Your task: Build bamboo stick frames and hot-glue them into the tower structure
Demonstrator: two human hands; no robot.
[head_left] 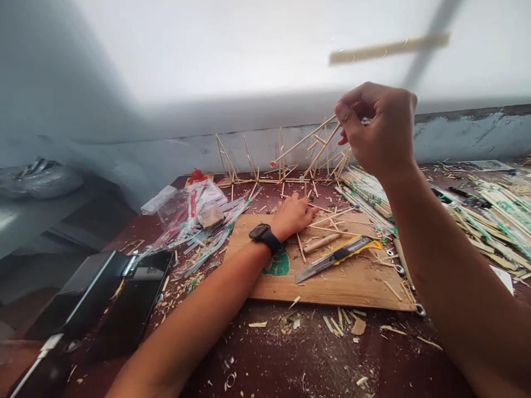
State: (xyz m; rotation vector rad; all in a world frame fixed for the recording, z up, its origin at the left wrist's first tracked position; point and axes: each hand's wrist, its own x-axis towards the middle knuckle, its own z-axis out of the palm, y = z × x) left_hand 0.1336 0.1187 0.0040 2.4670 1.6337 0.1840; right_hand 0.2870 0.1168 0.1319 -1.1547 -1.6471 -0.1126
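My right hand [379, 128] is raised above the table, its fingers pinched on a thin wooden stick [301, 142] that slants down to the left and ends in a small red tip. My left hand [292, 214], with a black watch on the wrist, rests on the far edge of a wooden cutting board [332, 276], fingers curled over loose sticks there. A yellow utility knife [334, 256] with its blade out lies on the board. Behind the hands stands a framework of thin sticks [286, 166] along the wall.
Bundles of wrapped chopsticks [493, 221] lie at the right. Torn plastic wrappers [194, 221] are piled at the left. Two dark phones or tablets [112, 293] lie at the near left. Wood shavings and small metal rings litter the dark red tabletop [290, 359].
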